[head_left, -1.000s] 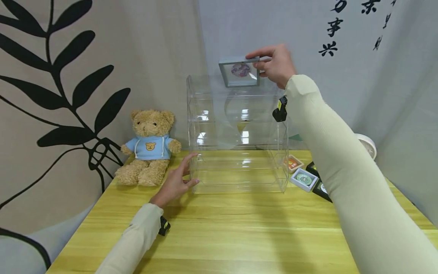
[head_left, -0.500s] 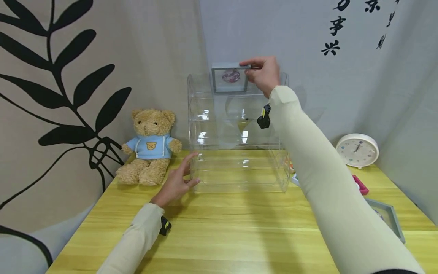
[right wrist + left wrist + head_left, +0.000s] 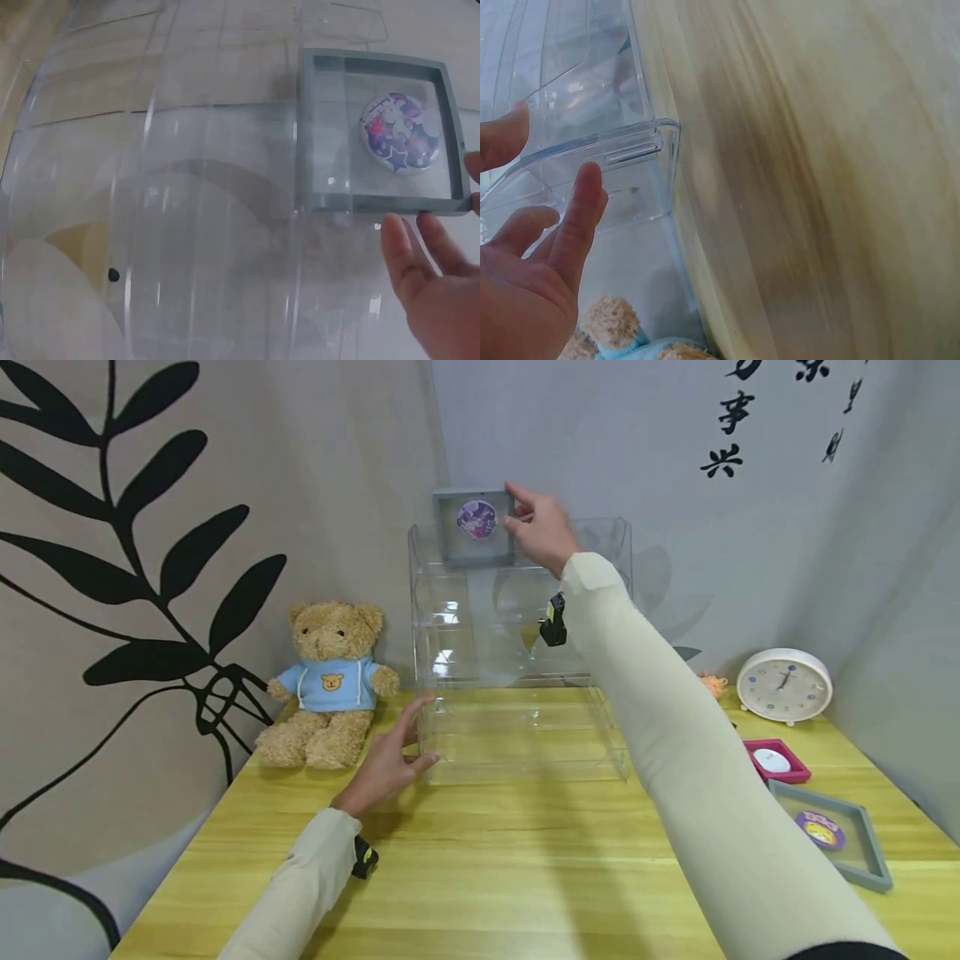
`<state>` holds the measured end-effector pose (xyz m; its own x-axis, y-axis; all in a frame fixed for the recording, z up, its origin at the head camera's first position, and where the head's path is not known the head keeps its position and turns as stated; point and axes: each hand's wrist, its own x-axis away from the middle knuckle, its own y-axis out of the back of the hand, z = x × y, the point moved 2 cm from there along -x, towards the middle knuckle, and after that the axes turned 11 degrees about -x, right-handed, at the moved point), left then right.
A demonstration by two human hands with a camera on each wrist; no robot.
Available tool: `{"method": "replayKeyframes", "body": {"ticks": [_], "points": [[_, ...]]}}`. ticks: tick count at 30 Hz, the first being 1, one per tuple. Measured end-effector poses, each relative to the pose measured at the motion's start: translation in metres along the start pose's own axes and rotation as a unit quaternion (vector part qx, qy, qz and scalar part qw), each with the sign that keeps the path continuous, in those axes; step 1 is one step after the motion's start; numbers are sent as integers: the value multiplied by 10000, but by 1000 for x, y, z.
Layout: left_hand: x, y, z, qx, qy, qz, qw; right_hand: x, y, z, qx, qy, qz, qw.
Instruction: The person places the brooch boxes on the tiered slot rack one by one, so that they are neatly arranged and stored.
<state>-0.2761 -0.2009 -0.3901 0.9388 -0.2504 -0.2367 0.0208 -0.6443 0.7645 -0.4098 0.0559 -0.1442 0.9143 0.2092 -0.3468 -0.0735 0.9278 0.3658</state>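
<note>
A clear acrylic tiered display rack (image 3: 480, 680) stands at the back of the table. At the left of its top tier, a grey square frame (image 3: 442, 531) is upright, with a round purple badge (image 3: 477, 518) inside its transparent panel. My right hand (image 3: 543, 531) pinches the frame's right edge, index finger at the upper corner. In the right wrist view, fingertips lie along the frame's rim (image 3: 309, 135). Down at the lower left side of the rack is my left hand (image 3: 386, 768), thumb and fingers spread. The left wrist view shows its fingertips close to the clear side panel (image 3: 562, 154).
A teddy bear (image 3: 330, 685) in a blue hoodie sits left of the rack. On the right are a white clock (image 3: 783, 685), a small orange figure (image 3: 712, 683), a magenta frame (image 3: 801, 770) and another grey frame (image 3: 873, 852), partly behind the right sleeve.
My right hand has carried the grey frame left and down onto the rack's top tier, and the frame has tipped upright to face forward. The left hand stays at the rack's side.
</note>
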Motion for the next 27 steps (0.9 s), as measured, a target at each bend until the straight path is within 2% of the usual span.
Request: {"method": "replayKeyframes", "body": {"ticks": [6,13,16,21,27], "points": [[-2,-5,-1,164,8,104,9998,5,-5,-5,213,-99,464,9986],[-2,-1,0,23,42,122,9999,26,0,-17,234,-15,412,9989],[-2,1,1,-59,71,84,9999,44,12,-24,246,151,350,9990],[-3,-2,1,-83,-5,97,9999,87,46,-39,591,323,321,9972],[-3,-2,1,-98,-5,103,9999,145,86,-66,998,179,470,9937]]}}
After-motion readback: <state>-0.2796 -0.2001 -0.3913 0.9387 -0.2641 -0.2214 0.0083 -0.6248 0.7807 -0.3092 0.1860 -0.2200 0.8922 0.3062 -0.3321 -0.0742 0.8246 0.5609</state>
